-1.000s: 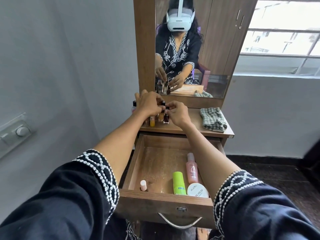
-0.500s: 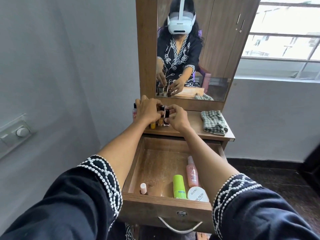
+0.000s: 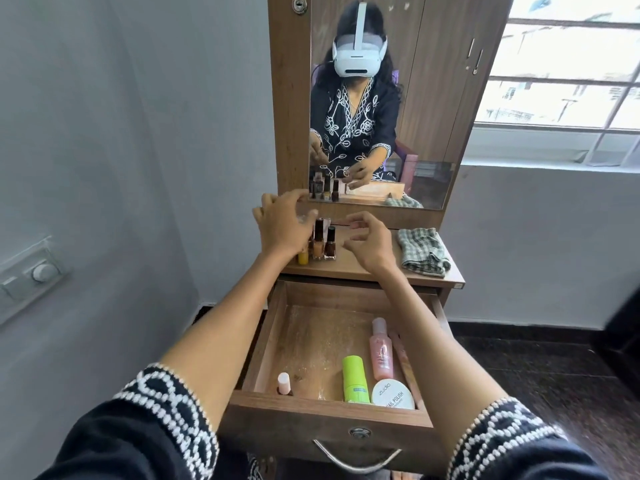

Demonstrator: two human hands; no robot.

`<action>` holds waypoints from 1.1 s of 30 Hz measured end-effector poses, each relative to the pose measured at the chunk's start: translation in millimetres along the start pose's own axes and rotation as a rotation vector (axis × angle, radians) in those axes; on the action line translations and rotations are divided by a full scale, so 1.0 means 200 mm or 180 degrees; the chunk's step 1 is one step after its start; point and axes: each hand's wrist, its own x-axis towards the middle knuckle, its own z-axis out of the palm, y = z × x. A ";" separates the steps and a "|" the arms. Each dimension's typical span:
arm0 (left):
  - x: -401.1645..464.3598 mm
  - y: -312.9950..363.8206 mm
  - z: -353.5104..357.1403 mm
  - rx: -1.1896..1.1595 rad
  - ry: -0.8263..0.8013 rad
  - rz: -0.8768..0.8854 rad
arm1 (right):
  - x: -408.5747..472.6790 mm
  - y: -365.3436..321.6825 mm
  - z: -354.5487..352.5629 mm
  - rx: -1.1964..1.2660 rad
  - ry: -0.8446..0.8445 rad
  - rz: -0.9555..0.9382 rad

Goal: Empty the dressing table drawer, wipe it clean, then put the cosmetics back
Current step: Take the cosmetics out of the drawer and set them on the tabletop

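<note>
While both hands [image 3: 282,223] [image 3: 369,242] hover, fingers apart and empty, nail polish bottles [image 3: 320,242] stand between them at the worktop's [image 3: 367,271] back-left corner.

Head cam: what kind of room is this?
Likely a bedroom or dressing corner at home: a wooden dressing table with a tall mirror, nail polish bottles on top, cosmetics in the open drawer.

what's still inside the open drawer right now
A pink-capped bottle, green tube, pink bottle and round nail polish remover tub. The right forearm covers the drawer's right edge.
</note>
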 end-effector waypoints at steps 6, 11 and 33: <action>-0.20 -0.02 -0.27 -0.0639 0.0891 -0.0707 | -0.20 -0.07 -0.17 0.0462 0.0180 -0.0194; -0.45 -0.01 -0.43 -0.1287 0.0922 -0.0614 | -0.42 -0.12 -0.19 0.0831 0.0169 -0.0328; -0.87 -0.17 -0.29 0.0224 -0.2446 -0.1080 | -0.79 0.03 0.20 -0.0716 -0.2100 0.0250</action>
